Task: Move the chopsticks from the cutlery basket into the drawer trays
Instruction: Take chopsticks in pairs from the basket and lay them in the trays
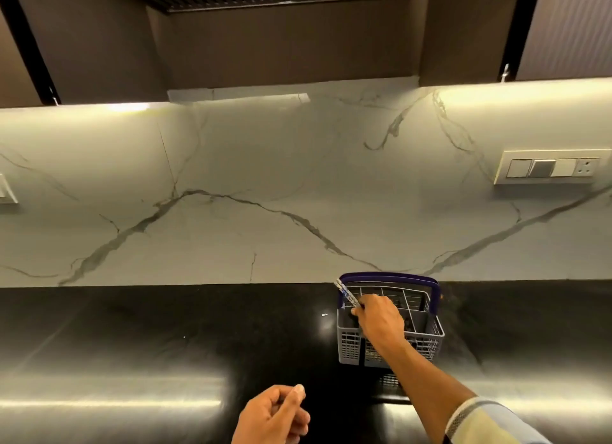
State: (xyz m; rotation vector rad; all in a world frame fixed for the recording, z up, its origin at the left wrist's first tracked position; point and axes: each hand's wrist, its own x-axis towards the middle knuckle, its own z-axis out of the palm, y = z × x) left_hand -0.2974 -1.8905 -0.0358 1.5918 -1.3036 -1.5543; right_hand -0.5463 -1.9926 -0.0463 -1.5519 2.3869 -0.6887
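Note:
A grey cutlery basket (427, 344) with a dark blue handle stands on the black counter, right of centre near the wall. My right hand (381, 321) reaches over its left compartments and is shut on patterned blue-and-white chopsticks (346, 293), whose ends stick up and to the left above the basket rim. My left hand (275, 417) hovers at the bottom centre over the counter edge, fingers loosely curled, with nothing visible in it. No drawer or tray shows in this view.
The glossy black counter (132, 344) runs the full width under a marble backsplash (265, 195). A switch panel (551, 167) is on the wall at right. Dark upper cabinets (281, 46) hang overhead.

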